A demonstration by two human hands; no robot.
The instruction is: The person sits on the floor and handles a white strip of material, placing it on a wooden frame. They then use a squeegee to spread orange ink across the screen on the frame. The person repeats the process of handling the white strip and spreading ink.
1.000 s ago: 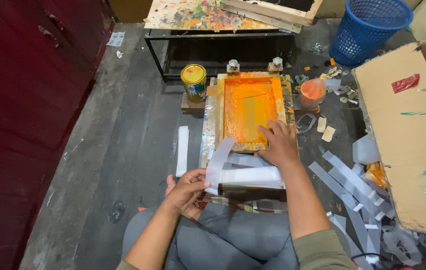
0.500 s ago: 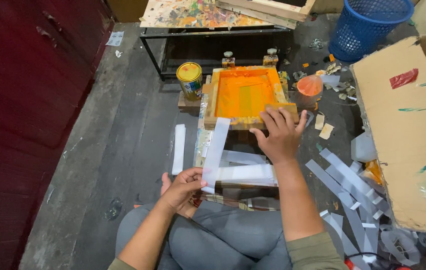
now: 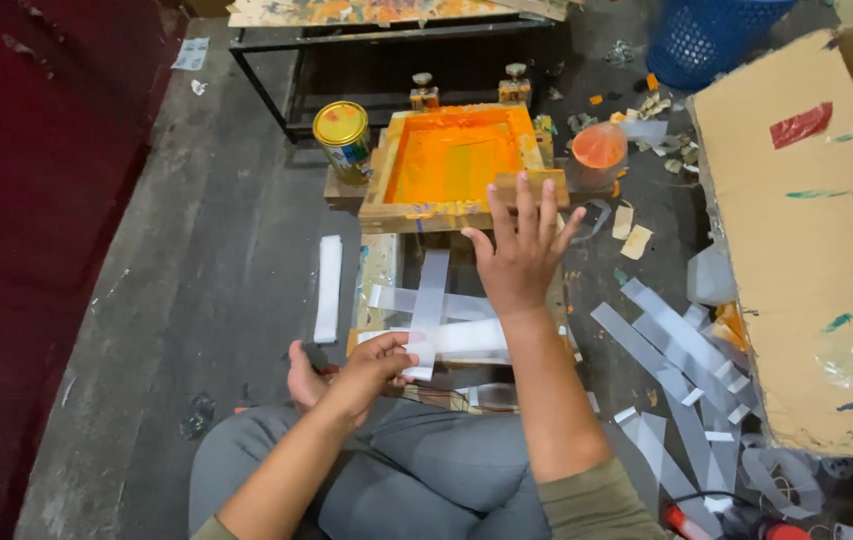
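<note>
I sit cross-legged on the floor in front of a wooden screen-printing frame coated in orange ink. My right hand is spread flat, fingers apart, with its fingertips against the frame's front edge, which looks lifted. My left hand pinches the near end of a long white strip that runs under the frame onto the small board below it. More white strips lie crosswise on that board.
A yellow-lidded tin stands left of the frame and an orange-filled cup right of it. Several cut strips litter the floor at right beside a large cardboard sheet. A blue basket and a black metal stand are behind.
The frame's front edge has risen away from the board. My right hand moved from pressing the frame down to its front edge. My left hand has drawn the strip lengthwise under it.
</note>
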